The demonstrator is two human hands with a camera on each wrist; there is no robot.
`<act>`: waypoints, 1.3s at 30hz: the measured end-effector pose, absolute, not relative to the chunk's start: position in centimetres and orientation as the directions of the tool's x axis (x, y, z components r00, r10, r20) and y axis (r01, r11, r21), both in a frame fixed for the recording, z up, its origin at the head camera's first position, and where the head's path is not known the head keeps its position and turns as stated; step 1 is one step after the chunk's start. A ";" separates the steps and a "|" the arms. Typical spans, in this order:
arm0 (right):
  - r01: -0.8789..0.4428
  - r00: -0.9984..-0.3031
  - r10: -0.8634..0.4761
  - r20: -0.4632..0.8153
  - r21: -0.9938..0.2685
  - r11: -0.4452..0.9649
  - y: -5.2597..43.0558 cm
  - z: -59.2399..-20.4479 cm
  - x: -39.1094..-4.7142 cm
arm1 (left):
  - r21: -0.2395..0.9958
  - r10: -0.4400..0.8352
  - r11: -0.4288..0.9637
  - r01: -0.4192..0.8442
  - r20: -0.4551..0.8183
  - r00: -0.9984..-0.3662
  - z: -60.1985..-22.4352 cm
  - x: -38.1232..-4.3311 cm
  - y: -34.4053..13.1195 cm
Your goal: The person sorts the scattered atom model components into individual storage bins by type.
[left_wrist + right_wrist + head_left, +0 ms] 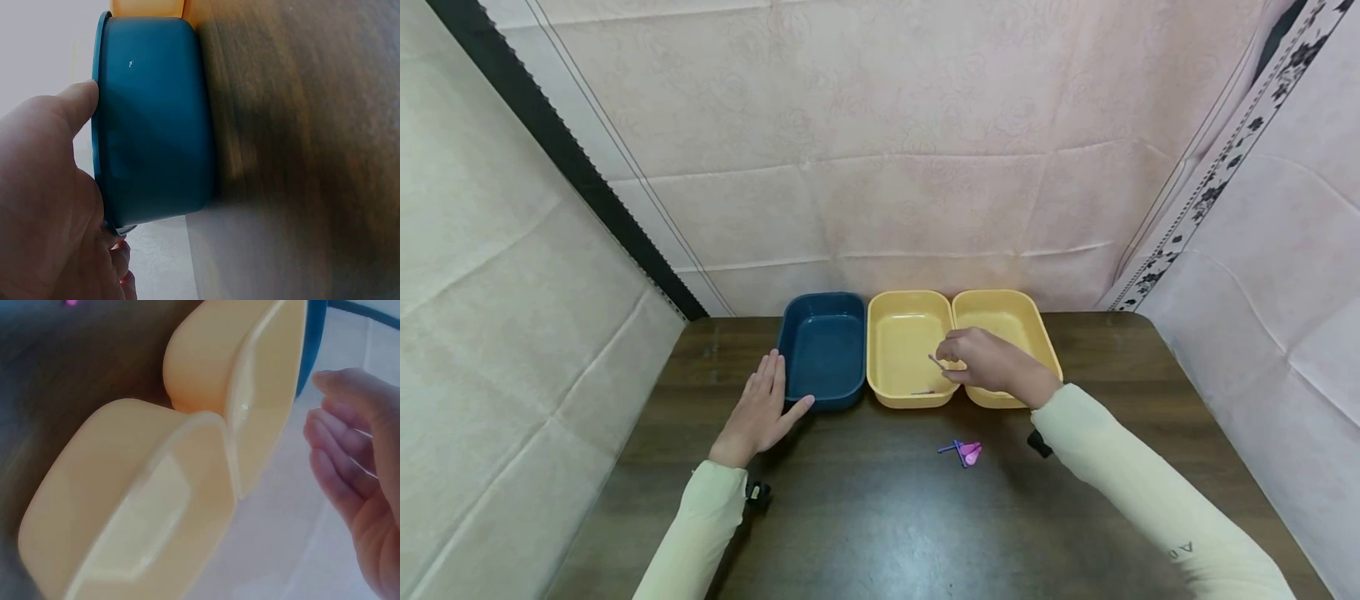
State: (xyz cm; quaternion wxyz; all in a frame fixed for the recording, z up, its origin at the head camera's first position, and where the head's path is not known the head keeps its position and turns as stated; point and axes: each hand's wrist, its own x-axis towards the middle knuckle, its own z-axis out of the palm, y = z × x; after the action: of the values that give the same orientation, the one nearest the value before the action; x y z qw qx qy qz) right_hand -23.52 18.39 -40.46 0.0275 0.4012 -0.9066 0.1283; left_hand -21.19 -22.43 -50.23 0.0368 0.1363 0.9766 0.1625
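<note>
In the head view, my right hand (985, 360) is over the inner edges of the two yellow trays, the middle one (910, 402) and the right one (1051, 350). A small thin stick (936, 362) appears right by its thumb tip, above the middle tray. Thumb and fingers stand apart, and the right wrist view shows these loosely bent fingers (340, 434) with nothing visible between them. Another thin piece (922, 392) lies in the middle tray. My left hand (762, 412) rests on the near left corner of the blue tray (823, 404), fingers straight, thumb at the rim.
A small pile of blue-purple sticks and a pink piece (971, 452) lies on the brown wooden table (865, 517), in front of the yellow trays. The three trays stand side by side near the back edge, before a pale cloth wall (880, 208).
</note>
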 end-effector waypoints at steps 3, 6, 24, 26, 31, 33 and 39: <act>-0.728 -0.683 -0.715 0.147 -0.205 0.654 18.8 -40.0 -22.4 | 0.327 0.276 0.911 0.252 -0.028 -0.961 -50.2 -21.2 -22.4; -0.736 -0.675 -0.723 0.147 -0.199 0.647 19.3 -39.8 -21.3 | 0.330 0.275 0.910 0.250 -0.030 -0.961 -50.1 -21.2 -22.5; -0.703 -0.693 -0.717 0.072 -0.284 0.652 20.8 -42.0 -16.9 | 0.338 0.292 0.901 0.274 -0.003 -0.956 -49.6 -20.7 -22.2; -0.687 -0.703 -0.710 0.044 -0.304 0.660 20.9 -42.7 -16.5 | 0.336 0.292 0.901 0.275 0.000 -0.956 -49.6 -20.7 -22.2; -0.654 -0.716 -0.698 -0.006 -0.343 0.674 21.1 -44.3 -15.8 | 0.339 0.290 0.901 0.272 -0.004 -0.957 -49.7 -20.9 -22.2; -0.657 -0.712 -0.702 0.002 -0.355 0.666 21.1 -45.1 -15.5 | 0.339 0.289 0.902 0.268 -0.011 -0.957 -49.8 -20.9 -22.2; -0.653 -0.718 -0.695 0.040 -0.384 0.653 21.0 -47.2 -14.8 | 0.335 0.285 0.906 0.260 -0.028 -0.958 -50.1 -21.1 -22.3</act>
State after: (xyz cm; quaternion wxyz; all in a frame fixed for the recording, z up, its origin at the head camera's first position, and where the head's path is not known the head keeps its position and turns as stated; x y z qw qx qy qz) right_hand -14.77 21.03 -47.25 -0.0552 0.3715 -0.9073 0.1888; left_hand -21.07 -22.31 -50.10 0.0383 0.1395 0.9755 0.1660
